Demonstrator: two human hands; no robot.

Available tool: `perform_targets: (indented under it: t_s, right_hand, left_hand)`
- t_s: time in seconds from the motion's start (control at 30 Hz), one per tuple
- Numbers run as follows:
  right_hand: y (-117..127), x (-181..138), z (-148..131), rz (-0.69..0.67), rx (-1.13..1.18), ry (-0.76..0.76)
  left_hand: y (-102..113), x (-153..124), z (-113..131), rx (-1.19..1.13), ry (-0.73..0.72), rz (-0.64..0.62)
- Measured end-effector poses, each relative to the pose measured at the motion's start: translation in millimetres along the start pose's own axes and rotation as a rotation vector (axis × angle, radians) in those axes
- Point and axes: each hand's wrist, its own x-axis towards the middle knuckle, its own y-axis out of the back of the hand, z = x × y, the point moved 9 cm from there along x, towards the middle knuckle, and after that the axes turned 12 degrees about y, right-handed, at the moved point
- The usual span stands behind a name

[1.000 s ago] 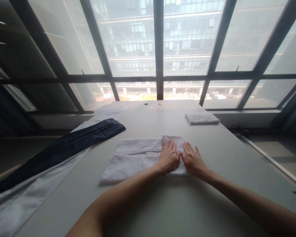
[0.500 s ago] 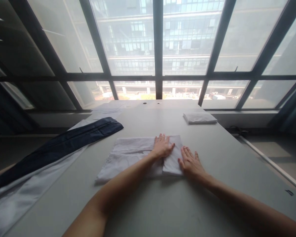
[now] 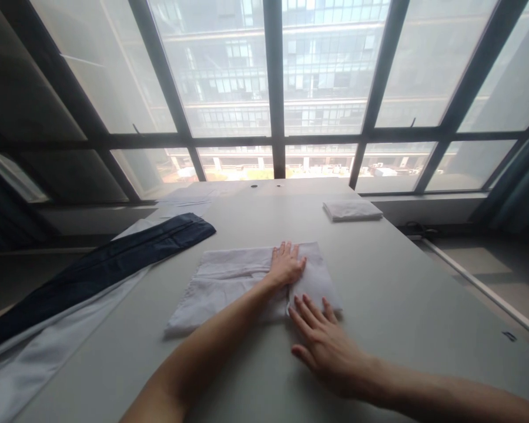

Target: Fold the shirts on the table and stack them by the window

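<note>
Cloth (image 3: pixel 220 282), white and half-folded, lies mid-way across the desk (image 3: pixel 388 276), light and limp by my judgement, best pinched at its corners, my left hand (image 3: pixel 285 267) spread flat on its fold, my right hand (image 3: pixel 326 349) open at the near edge.

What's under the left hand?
The left hand lies flat on the white cloth, near its folded right end. The cloth beneath the palm is covered, so any crease there is hidden.
</note>
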Motion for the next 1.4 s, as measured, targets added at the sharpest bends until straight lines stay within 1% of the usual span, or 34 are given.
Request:
perform_targets:
  t_s: [0.07, 0.1, 0.17, 0.23, 0.27, 0.33, 0.4, 0.43, 0.5, 0.57, 0.6, 0.7, 0.77, 0.83, 0.9, 0.93, 0.97, 1.07, 1.1, 1.13, 1.23, 1.4]
  right_hand:
    - [-13, -8, -13, -0.064, 0.043, 0.005]
    - [-15, -11, -16, -0.071, 0.052, 0.0]
    - [-9, -11, -17, -0.032, 0.044, -0.006]
    - [8, -6, -11, 0.048, 0.021, -0.011]
    - [17, -2, -5, 0.092, 0.008, -0.022]
    - [32, 7, 15, 0.16, -0.009, -0.072]
    - [36, 14, 45, 0.171, -0.007, -0.156]
    - [32, 17, 60, 0.14, 0.007, -0.2]
    - [18, 19, 86, 0.034, 0.061, -0.283]
    - [8, 18, 101, -0.024, 0.107, -0.325]
    - [7, 18, 104, -0.016, 0.12, -0.326]
    - [18, 23, 106, 0.09, 0.144, -0.311]
    - [27, 32, 108, 0.161, 0.16, -0.325]
    - [34, 46, 110, 0.208, 0.171, -0.348]
    - [36, 64, 108, 0.236, 0.168, -0.328]
    - [36, 74, 107, 0.244, 0.159, -0.309]
    - [34, 82, 105, 0.25, 0.148, -0.297]
    - [23, 97, 108, 0.233, 0.117, -0.332]
    - [17, 99, 110, 0.208, 0.11, -0.345]
    - [11, 101, 111, 0.177, 0.101, -0.346]
    - [-1, 102, 112, 0.097, 0.059, -0.314]
    - [-4, 99, 112, 0.092, 0.017, -0.291]
  left_hand:
    - [-1, 0, 0, -0.002, 0.002, -0.002]
    - [0, 0, 0, -0.002, 0.001, 0.001]
    - [0, 0, 1, 0.0, 0.001, 0.004]
    - [2, 0, 0, 0.002, 0.005, 0.021]
    - [5, -1, 1, 0.005, -0.003, 0.044]
    - [10, -3, 6, 0.022, -0.062, 0.11]
    - [12, -7, 12, 0.04, -0.131, 0.145]
    - [11, -8, 14, 0.044, -0.145, 0.132]
    - [6, -9, 13, 0.038, -0.123, 0.084]
    - [2, -9, 11, 0.033, -0.089, 0.049]
    - [2, -9, 10, 0.033, -0.081, 0.046]
    - [0, -10, 10, 0.041, -0.077, 0.063]
    - [-3, -8, 8, 0.054, -0.078, 0.071]
    - [-7, -3, 5, 0.064, -0.078, 0.036]
    - [-10, 4, 0, 0.058, -0.068, -0.037]
    - [-8, 8, -4, 0.048, -0.057, -0.06]
    - [-3, 12, -9, 0.038, -0.044, -0.054]
    - [21, 17, -23, 0.045, -0.002, 0.073]
    - [25, 17, -28, 0.063, 0.016, 0.095]
    - [25, 16, -33, 0.085, 0.036, 0.091]
    - [15, 11, -42, 0.149, 0.083, 0.031]
    - [7, 9, -38, 0.204, 0.049, 0.032]
